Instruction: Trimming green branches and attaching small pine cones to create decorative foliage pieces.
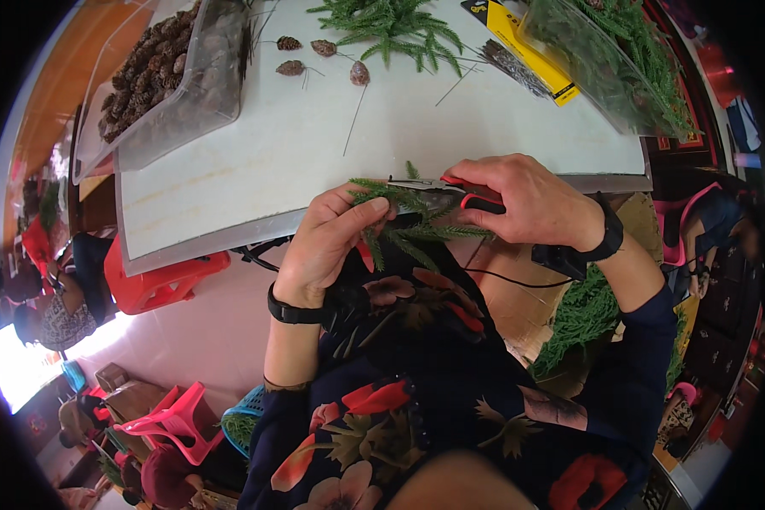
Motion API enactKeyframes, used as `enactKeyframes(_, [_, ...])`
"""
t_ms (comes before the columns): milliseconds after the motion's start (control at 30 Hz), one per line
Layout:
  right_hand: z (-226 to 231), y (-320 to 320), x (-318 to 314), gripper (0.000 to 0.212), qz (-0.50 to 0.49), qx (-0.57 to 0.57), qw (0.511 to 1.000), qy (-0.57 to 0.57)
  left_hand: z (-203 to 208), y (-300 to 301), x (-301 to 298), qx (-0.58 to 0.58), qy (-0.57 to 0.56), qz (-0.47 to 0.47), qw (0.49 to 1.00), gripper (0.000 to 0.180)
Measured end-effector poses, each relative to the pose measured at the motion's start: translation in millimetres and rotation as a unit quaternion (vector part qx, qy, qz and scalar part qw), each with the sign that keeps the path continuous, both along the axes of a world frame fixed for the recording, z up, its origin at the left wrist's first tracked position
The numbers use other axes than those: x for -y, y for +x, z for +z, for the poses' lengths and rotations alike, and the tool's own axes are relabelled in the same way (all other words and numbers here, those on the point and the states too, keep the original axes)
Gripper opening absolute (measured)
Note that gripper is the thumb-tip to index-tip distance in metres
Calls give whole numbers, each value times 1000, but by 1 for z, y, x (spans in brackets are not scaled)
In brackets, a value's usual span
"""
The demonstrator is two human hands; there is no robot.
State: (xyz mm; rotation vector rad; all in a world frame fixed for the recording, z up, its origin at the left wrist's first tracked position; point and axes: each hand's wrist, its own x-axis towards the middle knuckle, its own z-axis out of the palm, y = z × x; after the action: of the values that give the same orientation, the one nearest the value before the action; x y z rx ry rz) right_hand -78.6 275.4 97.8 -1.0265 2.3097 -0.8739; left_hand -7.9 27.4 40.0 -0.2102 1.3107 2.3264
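My left hand pinches a green artificial pine sprig between thumb and fingers, just off the table's near edge. My right hand is wrapped round red-and-black handled pliers. The metal jaws of the pliers reach left into the sprig, close to my left fingertips. What exactly the jaws grip among the needles I cannot make out. Several brown pine cones on wires, one of them a pine cone with a long stem, lie on the table beyond my hands.
A clear bin of pine cones stands at the table's left, and a clear bin of green sprigs at its right. Between them lie loose sprigs, thin wires and a yellow package. A red stool is at lower left; other people sit nearby.
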Motion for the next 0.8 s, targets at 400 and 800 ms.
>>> enactKeyframes(400, [-2,-9,1,37,-2,86,996,33,-3,-4,1,7,-23,-2,1000,22])
enactKeyframes(800, [-11,3,-3,37,-18,163,986,11,2,5,-12,-305,-400,34,864,30])
